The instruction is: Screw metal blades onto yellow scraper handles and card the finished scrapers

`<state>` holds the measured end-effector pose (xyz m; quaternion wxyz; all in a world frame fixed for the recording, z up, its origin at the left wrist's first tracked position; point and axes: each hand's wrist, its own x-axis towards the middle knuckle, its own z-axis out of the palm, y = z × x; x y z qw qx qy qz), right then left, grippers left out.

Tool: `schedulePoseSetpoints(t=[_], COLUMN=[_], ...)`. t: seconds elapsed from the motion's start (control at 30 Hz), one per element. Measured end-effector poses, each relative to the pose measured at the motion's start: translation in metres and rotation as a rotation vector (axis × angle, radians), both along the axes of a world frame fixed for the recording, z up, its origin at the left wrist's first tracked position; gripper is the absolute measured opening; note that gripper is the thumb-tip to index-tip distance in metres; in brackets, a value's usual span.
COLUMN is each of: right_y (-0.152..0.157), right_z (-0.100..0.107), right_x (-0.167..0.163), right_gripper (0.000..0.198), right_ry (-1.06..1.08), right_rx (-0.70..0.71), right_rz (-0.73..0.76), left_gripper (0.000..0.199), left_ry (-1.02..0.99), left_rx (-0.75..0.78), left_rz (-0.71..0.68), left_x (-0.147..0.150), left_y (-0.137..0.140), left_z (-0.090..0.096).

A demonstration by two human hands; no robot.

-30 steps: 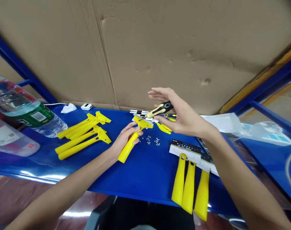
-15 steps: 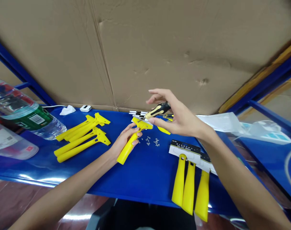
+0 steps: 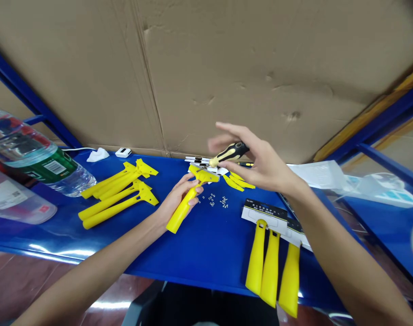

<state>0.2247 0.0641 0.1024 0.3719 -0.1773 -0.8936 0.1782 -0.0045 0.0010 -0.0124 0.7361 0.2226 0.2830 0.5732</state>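
Observation:
My left hand (image 3: pixel 180 199) is closed around a yellow scraper handle (image 3: pixel 179 215), its T-shaped head tilted up and away from me. A screwdriver (image 3: pixel 228 153) with a black and cream grip is in my right hand (image 3: pixel 261 160), its tip at the scraper's head. The thumb lies below the grip and the index finger reaches out above it; some fingers are smeared by motion. Just beyond my left hand lie several small nuts (image 3: pixel 212 199) and several small screws (image 3: pixel 224 202). Loose yellow head plates (image 3: pixel 240 181) rest under my right hand.
Several yellow scraper handles (image 3: pixel 114 201) lie at the left, beside a large water bottle (image 3: pixel 46 158) and a clear plastic jug (image 3: pixel 19 199). Scrapers with white-and-black covered blades (image 3: pixel 265 213) overhang the blue table's (image 3: pixel 193 258) front right. A cardboard wall (image 3: pixel 227 68) stands behind.
My right hand and the screwdriver have shifted slightly right, with the fingers moving around the grip. My left hand still holds the scraper handle in nearly the same place.

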Motion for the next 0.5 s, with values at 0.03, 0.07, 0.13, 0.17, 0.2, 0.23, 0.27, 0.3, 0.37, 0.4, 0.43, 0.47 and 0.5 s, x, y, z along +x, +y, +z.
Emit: schedulePoseSetpoints(t=[0.03, 0.07, 0.13, 0.17, 0.2, 0.23, 0.27, 0.3, 0.37, 0.4, 0.43, 0.47, 0.5], right_y=[-0.0001, -0.0005, -0.0025, -0.004, -0.0056, -0.007, -0.0081, -0.0088, -0.0087, -0.0081, -0.0074, -0.0068, -0.0065], right_z=[-0.0004, -0.0008, -0.0007, -0.0002, 0.0005, 0.0013, 0.0018, 0.0021, 0.0013, 0.0004, -0.0005, -0.0011, -0.0014], right_x=[-0.0004, -0.0011, -0.0025, -0.0031, -0.0035, -0.0036, -0.0036, -0.0034, -0.0032, -0.0033, -0.0035, -0.0038, -0.0041], right_gripper=[0.06, 0.055, 0.063, 0.073, 0.083, 0.089, 0.091, 0.088, 0.074, 0.068, 0.065, 0.066, 0.07], right_ry=[0.005, 0.013, 0.034, 0.038, 0.035, 0.028, 0.022, 0.016, 0.009, 0.015, 0.023, 0.032, 0.038], right_rx=[0.0, 0.009, 0.04, 0.047, 0.045, 0.037, 0.026, 0.015, 0.005, 0.009, 0.016, 0.026, 0.034], right_rz=[-0.022, -0.047, -0.073, -0.066, -0.046, -0.022, -0.004, 0.003, -0.011, -0.027, -0.041, -0.045, -0.038], left_gripper=[0.054, 0.053, 0.051, 0.05, 0.049, 0.049, 0.048, 0.049, 0.05, 0.05, 0.049, 0.048, 0.046], left_ry=[0.005, 0.01, 0.018, 0.019, 0.018, 0.016, 0.017, 0.02, 0.033, 0.038, 0.041, 0.041, 0.038], left_rx=[-0.002, -0.004, -0.003, 0.001, 0.006, 0.01, 0.012, 0.012, 0.012, 0.013, 0.014, 0.017, 0.02], left_rz=[-0.002, -0.004, -0.01, -0.009, -0.006, -0.002, 0.0, 0.0, -0.005, -0.009, -0.009, -0.007, -0.001], left_x=[-0.0001, -0.0001, 0.0002, 0.0003, 0.0005, 0.0006, 0.0006, 0.0006, 0.0006, 0.0006, 0.0006, 0.0006, 0.0006], left_y=[-0.0001, -0.0001, 0.0003, 0.0006, 0.0008, 0.001, 0.001, 0.0009, 0.0004, 0.0001, -0.0002, -0.0003, -0.0003], left_z=[0.0, -0.0003, -0.0015, -0.0022, -0.0026, -0.0028, -0.0026, -0.0022, -0.0009, -0.0003, 0.0002, 0.0005, 0.0006])
